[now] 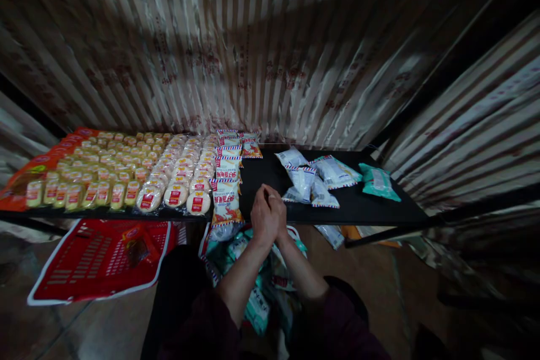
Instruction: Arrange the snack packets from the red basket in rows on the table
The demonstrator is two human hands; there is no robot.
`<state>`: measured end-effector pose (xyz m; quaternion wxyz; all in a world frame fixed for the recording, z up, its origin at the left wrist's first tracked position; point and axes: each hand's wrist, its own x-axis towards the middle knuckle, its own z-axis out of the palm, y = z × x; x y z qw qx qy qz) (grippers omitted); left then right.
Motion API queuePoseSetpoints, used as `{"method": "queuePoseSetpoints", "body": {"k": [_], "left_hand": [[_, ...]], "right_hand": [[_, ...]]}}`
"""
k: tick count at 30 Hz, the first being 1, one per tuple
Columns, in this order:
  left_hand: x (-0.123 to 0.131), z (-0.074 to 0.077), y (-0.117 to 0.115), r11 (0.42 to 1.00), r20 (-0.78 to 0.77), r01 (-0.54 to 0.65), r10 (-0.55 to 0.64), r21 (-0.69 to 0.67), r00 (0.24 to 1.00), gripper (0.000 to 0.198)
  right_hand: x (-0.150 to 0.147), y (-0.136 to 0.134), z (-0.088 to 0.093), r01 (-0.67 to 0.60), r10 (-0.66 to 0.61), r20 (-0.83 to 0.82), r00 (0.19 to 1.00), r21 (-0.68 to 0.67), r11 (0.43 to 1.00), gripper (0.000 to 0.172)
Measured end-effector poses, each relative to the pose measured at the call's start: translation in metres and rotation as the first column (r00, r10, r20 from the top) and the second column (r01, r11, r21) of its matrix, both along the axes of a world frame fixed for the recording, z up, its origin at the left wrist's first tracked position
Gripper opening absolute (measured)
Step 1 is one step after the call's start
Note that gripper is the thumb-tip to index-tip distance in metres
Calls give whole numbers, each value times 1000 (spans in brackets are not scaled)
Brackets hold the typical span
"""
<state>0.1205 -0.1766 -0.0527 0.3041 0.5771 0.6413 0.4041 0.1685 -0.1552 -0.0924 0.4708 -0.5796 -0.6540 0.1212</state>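
My left hand [261,215] and my right hand [278,215] are pressed together, fingers closed, at the front edge of a black shelf [371,211]. I cannot see anything held between them. Just left of my hands lies a column of red and white snack packets [226,183]. Behind and to the right of my hands sits a loose pile of white and blue packets [310,180], with a green packet [378,181] further right.
Rows of round wrapped cakes [181,174] and small yellow snacks [97,171] fill the shelf's left part. A red basket [99,261] lies on the floor at the left. A bag of packets [257,270] sits below my arms. Striped sheeting hangs behind.
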Motion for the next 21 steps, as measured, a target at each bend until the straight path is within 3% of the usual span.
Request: {"method": "queuePoseSetpoints", "body": {"k": [4, 8, 11, 15, 21], "left_hand": [[-19, -6, -52, 999, 14, 46, -45, -12, 999, 46], [-41, -19, -81, 994, -4, 85, -85, -76, 996, 40], [-57, -29, -88, 983, -130, 110, -129, -144, 983, 36], [-76, -41, -89, 985, -354, 131, -164, -115, 921, 32], [-85, -58, -97, 978, -400, 156, -199, -137, 895, 32]], "right_hand": [[-4, -51, -17, -29, 27, -44, 999, -31, 999, 44], [-15, -83, -43, -13, 13, 4, 1000, -116, 993, 41], [-26, -96, -52, -46, 55, 46, 997, -186, 981, 37], [-34, -111, -47, -75, 98, 104, 990, -211, 975, 34], [-28, -128, -35, 36, 6, 245, 970, -167, 985, 37]]}}
